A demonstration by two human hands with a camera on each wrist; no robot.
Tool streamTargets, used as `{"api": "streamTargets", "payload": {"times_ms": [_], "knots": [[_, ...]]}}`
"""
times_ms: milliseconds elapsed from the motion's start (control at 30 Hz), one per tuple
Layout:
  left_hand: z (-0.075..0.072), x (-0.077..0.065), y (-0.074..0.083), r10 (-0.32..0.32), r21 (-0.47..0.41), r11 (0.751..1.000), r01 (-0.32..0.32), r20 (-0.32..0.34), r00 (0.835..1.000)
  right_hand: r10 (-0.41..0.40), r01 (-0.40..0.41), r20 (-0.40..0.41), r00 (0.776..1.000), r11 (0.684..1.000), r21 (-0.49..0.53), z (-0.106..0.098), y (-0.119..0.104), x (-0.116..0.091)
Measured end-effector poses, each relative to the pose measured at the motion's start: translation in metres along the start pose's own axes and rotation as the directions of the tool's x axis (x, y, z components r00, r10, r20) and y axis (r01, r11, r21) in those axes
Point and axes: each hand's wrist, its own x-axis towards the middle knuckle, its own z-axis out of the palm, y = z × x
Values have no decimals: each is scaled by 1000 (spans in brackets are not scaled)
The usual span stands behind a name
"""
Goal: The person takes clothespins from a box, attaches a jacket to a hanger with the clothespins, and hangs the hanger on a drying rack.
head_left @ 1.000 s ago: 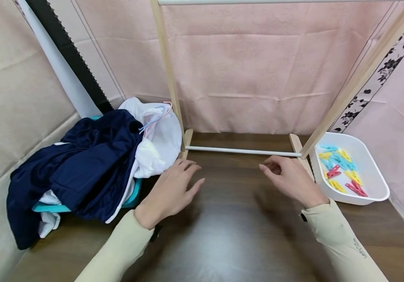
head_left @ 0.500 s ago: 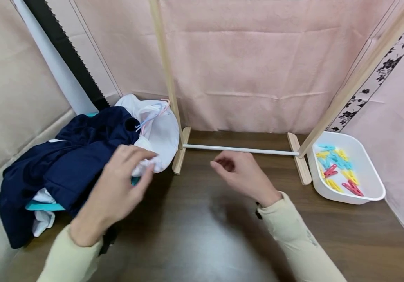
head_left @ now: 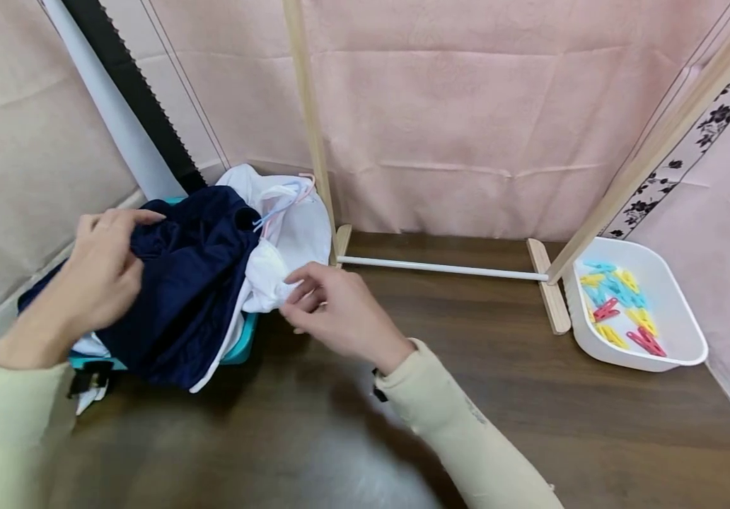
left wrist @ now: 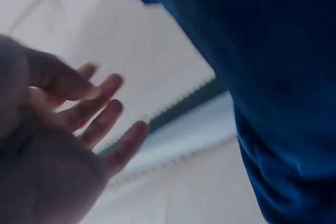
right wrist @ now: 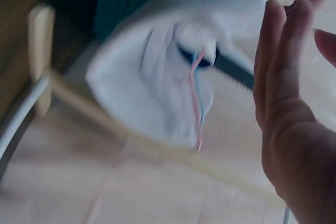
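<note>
Navy garment (head_left: 193, 283) is heaped, crumpled, over a turquoise container (head_left: 242, 345) at the left of the brown tabletop (head_left: 499, 339). A white garment (head_left: 304, 230) is bunched against its right side, and thin pink and blue strands (head_left: 279, 210) are seen lying across the white cloth. The left hand (head_left: 94, 276) is held over the left part of the navy garment, its fingers loosely bent and spread, with nothing gripped. The right hand (head_left: 339, 311) is placed at the near edge of the white garment, fingers half bent and thumb held apart from them; whether the cloth is touched cannot be told. Beyond the hands, a wooden rack (head_left: 659, 148) is stood, with a white rod (head_left: 441, 267) fixed across low down. At the far right, blue, yellow and red clothespins (head_left: 627, 295) are scattered in a white tub (head_left: 683, 332).
</note>
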Motion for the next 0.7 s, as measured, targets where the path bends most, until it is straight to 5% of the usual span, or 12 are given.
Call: {"api": "streamTargets", "payload": {"times_ms": [67,133,233,367,500,633,700], "knots": [[-10,2,-19,-92,40,995,88,131,987,7,-6,23,1000,1000,-14,11,-5,8],[-16,3,-35,-187,89,981,170,244,951,5,-5,7,1000,996,-85,20,-10,13],[-21,4,-56,-303,170,952,253,415,858,-14,-4,-68,998,968,-252,31,-15,16],[-23,4,-77,-321,217,947,238,559,765,-101,12,-161,982,879,-477,46,-21,16],[-26,5,-92,-282,174,959,224,643,712,-164,67,-142,976,851,-521,61,-30,18],[-22,11,-99,-267,110,957,268,695,667,-73,6,-112,991,859,-512,77,-35,26],[-18,13,-100,-271,102,954,281,697,664,-10,-49,-106,994,841,-538,85,-35,30]]}}
